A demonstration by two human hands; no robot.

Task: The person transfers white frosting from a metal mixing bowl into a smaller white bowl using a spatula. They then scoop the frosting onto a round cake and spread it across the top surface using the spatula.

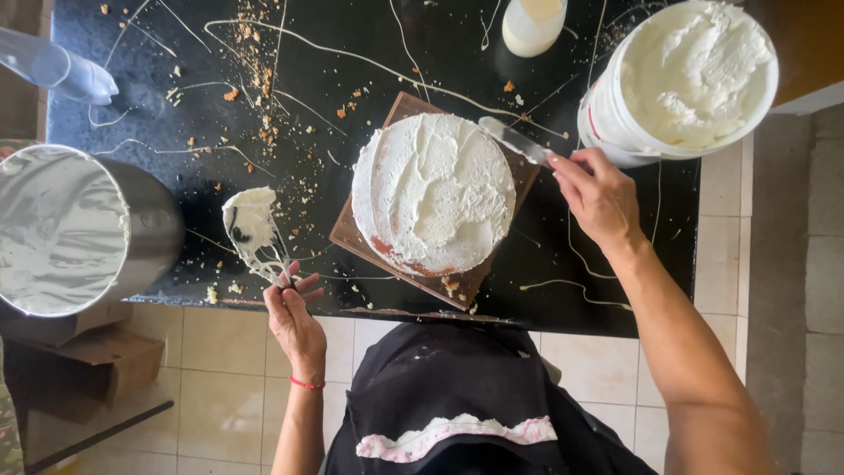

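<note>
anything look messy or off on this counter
Yes. Crumbs and thin pale drizzle lines litter the black counter. The frosting on the cake is uneven, with reddish cake showing at its lower edge.

I see the cake, coated in white cream, centred on a brown board. My right hand, at 3 o'clock, holds a palette knife touching its rim. My left hand, at 8 o'clock, grips a cream-laden whisk attachment. Cream bucket at 1 o'clock.
</note>
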